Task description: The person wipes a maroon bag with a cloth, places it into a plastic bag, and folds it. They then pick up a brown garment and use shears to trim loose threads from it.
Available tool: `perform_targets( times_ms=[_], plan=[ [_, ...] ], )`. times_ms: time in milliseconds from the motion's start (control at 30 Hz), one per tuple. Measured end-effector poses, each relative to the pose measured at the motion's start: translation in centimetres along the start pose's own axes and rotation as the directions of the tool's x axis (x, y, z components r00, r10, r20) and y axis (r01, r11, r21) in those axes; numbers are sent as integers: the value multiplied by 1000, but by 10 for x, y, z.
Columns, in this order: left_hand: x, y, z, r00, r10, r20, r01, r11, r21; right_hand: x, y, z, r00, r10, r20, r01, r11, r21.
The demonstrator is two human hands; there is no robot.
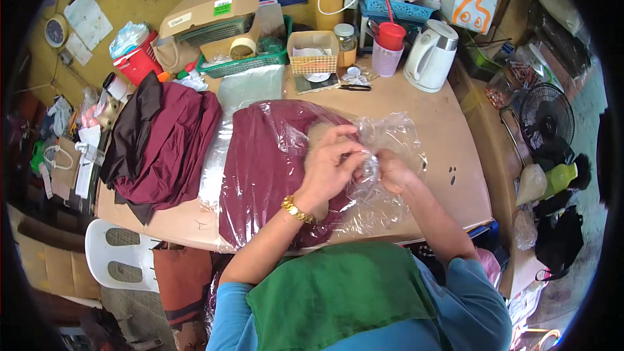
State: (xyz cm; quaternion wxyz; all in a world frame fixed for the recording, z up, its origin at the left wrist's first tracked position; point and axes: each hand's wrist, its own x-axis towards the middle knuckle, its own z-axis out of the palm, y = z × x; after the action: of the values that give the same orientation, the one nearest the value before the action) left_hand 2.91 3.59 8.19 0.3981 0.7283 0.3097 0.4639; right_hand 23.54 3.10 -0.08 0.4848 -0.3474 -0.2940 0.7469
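Observation:
A folded maroon garment (260,162) lies on the table inside a clear plastic bag (390,211), whose loose end spreads to the right. My left hand (331,162), with a gold bracelet at the wrist, rests over the garment's right side, its fingers bent in on the gathered plastic. Close beside it, my right hand (393,172) is closed on the same bunched plastic. The fingertips are partly hidden by the shiny film. More clear plastic (250,88) lies flat beside the garment, towards the back. To the left sits a pile of maroon and dark clothes (172,143).
Along the table's back stand a green basket (250,65) with cardboard in it, a small woven basket (313,62), a glass jar (345,45), a pink cup (388,58) and a white electric kettle (430,55). A black pen-like object (356,88) lies before them. A white chair (120,247) is at lower left.

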Motion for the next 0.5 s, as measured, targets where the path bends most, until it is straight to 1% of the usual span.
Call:
perform_targets(
  times_ms=[33, 67, 100, 133, 167, 200, 233, 267, 300, 333, 367, 400, 433, 467, 500],
  plan=[
    [1, 2, 6, 997, -36, 69, 39, 998, -44, 20, 15, -7, 990, -72, 119, 92, 981, -173],
    [3, 5, 14, 997, -40, 60, 42, 998, -41, 35, 23, -6, 962, -122, 246, 201, 924, -325],
    [7, 9, 23, 988, 120, 103, -123, 992, 26, 52, 21, 10, 960, -119, 252, 200, 925, -324],
    [11, 13, 30, 949, 274, 157, -290, 953, 86, 76, 17, 34, 910, -161, 382, 398, 597, -697],
    [12, 19, 35, 949, 276, 155, -292, 952, 93, 93, 18, 57, 851, -129, 510, 522, 99, -847],
    [12, 25, 40, 962, 164, 220, -169, 986, 4, 91, 24, 78, 712, -241, 660, 593, -297, -748],
    [12, 31, 45, 955, 57, 292, -37, 996, -76, 94, 32, 91, 693, -258, 674, 560, -397, -727],
    [12, 37, 50, 956, 60, 287, -41, 997, -71, 98, 37, 101, 672, -271, 689, 517, -493, -699],
    [10, 41, 55, 935, 62, 349, -28, 994, -103, 105, 39, 105, 673, -235, 702, 520, -525, -674],
    [8, 44, 62, 909, 65, 412, -9, 991, -136, 113, 46, 106, 668, -218, 712, 541, -516, -665],
    [7, 44, 71, 875, 56, 481, 43, 981, -191, 121, 52, 105, 664, -202, 720, 562, -500, -658],
    [4, 42, 71, 875, 56, 481, 42, 981, -189, 129, 58, 104, 650, -203, 733, 590, -473, -654],
    [1, 43, 70, 864, 206, 459, -179, 979, -102, 138, 64, 100, 637, -203, 743, 620, -438, -651],
    [1, 51, 64, 821, 350, 451, -388, 922, -10, 150, 75, 92, 608, -253, 753, 664, -357, -656],
    [-4, 55, 47, 835, 356, 420, -430, 898, 94, 164, 85, 84, 581, -320, 749, 712, -247, -658]
  ],
)
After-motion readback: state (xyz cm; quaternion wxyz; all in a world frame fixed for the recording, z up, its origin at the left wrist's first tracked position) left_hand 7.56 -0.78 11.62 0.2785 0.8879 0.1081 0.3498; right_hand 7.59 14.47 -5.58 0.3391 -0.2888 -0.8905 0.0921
